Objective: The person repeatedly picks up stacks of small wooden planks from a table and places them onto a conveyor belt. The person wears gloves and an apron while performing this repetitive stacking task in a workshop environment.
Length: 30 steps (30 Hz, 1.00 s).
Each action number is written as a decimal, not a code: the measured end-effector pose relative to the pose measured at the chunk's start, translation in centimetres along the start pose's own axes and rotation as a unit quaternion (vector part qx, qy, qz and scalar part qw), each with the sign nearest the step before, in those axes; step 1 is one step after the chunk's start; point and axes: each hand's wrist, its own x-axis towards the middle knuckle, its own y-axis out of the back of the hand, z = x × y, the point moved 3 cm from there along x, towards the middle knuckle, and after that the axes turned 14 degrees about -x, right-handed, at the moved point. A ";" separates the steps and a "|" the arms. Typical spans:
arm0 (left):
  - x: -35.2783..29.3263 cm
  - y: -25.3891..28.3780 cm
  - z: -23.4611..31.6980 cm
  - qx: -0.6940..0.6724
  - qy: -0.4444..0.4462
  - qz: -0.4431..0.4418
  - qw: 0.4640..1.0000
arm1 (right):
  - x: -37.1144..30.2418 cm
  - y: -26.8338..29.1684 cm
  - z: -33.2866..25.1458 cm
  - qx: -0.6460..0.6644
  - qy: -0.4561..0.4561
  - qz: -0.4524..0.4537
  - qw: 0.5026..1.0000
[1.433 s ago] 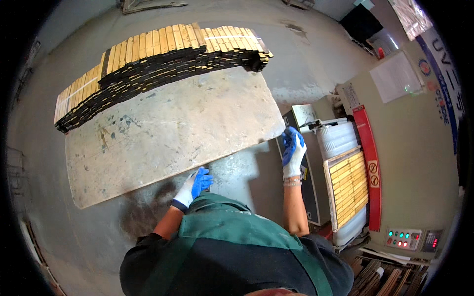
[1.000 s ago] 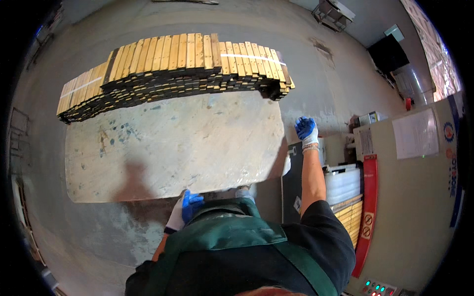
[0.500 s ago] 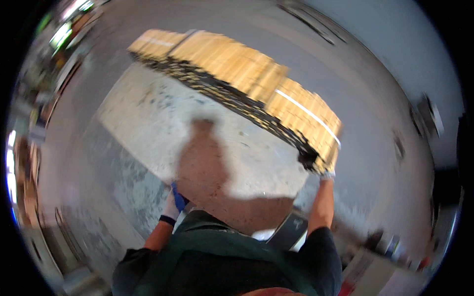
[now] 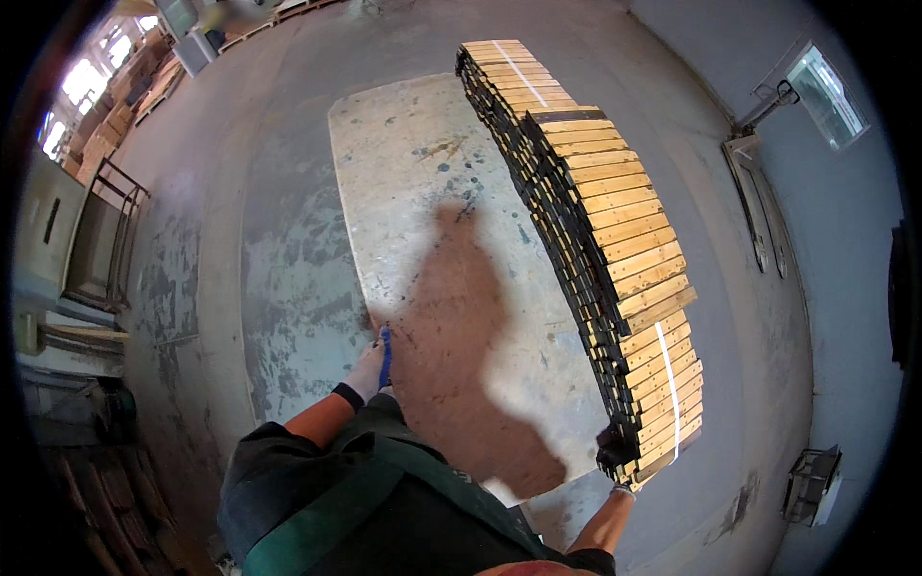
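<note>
A long row of pale wooden slats (image 4: 629, 219), packed side by side with black edges along one flank, lies on the right part of a light, stained board (image 4: 384, 163). White straps (image 4: 667, 379) cross the slats near both ends. At the near end of the row, my right hand (image 4: 624, 489) touches the slats; its fingers are hidden behind the wood. My left hand (image 4: 370, 367), in a white glove with a blue palm side, hangs by the board's left edge, fingers loosely extended with nothing visible in them. My shadow falls across the board.
Along the right wall stands a hand pallet truck (image 4: 754, 178), with a small metal-framed object (image 4: 812, 485) nearer me. A metal-framed cart (image 4: 104, 230) is at the left. Stacked cartons (image 4: 106, 134) fill the far left, and dark planks (image 4: 110, 494) lie at lower left.
My view has turned left, so the slat row now runs away from me along the right. My right hand stays at its near end. The left hand remains near the board's edge.
</note>
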 end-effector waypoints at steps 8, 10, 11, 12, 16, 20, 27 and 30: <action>-1.1 -1.2 1.7 -0.026 0.029 0.053 0.998 | -0.2 -0.9 -1.4 0.000 0.007 -0.007 1.000; -2.2 -3.0 2.7 -0.046 0.006 0.040 0.998 | 0.0 -1.0 -1.9 0.002 0.009 -0.013 1.000; -1.4 -2.2 2.0 -0.058 0.001 0.034 0.998 | -0.2 -1.0 -1.8 0.006 0.008 -0.014 1.000; -0.1 -0.8 0.8 -0.070 -0.004 0.029 0.997 | 0.0 -1.1 -2.0 0.008 0.008 -0.017 1.000; -0.5 -1.3 1.0 0.015 -0.045 -0.016 0.999 | 0.3 -1.2 -2.1 0.012 0.008 -0.030 0.999; -1.1 -1.5 1.9 0.195 -0.133 -0.044 0.971 | 0.2 -0.5 -2.4 0.017 0.006 -0.041 0.999; 0.5 -2.6 1.5 -0.031 -0.073 0.049 0.996 | 0.4 0.4 -2.7 0.019 0.001 -0.072 0.997; 2.7 0.7 1.1 0.031 -0.061 0.158 0.985 | 0.3 0.2 -2.4 0.028 -0.015 -0.091 0.995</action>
